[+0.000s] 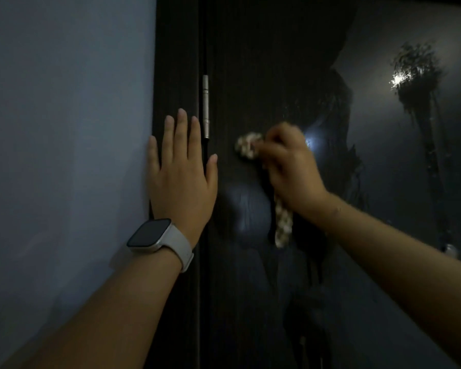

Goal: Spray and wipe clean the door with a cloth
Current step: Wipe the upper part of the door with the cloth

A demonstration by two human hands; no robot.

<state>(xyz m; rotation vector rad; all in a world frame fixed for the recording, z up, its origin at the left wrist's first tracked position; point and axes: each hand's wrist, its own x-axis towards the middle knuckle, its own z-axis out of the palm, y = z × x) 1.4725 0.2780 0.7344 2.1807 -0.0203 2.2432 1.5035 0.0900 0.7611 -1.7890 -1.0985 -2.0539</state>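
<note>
Where sprayed film streaks dark door, wet runs at right, wiping in progress nr hinge. Left hand flat, fingers straight, spread across frame & wall edge, prob. bracing. Right hand w/ grip curled tight round patterned cloth, bunched end pressed to door, tail hanging below.

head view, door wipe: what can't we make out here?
- Spray bottle: none in the head view.
- Right hand grip on cloth: motion-blurred.
- Door surface: dim and glary, so dirt is unreadable.
- Door handle: out of frame.
- Left hand: flat beside hinge.
</note>
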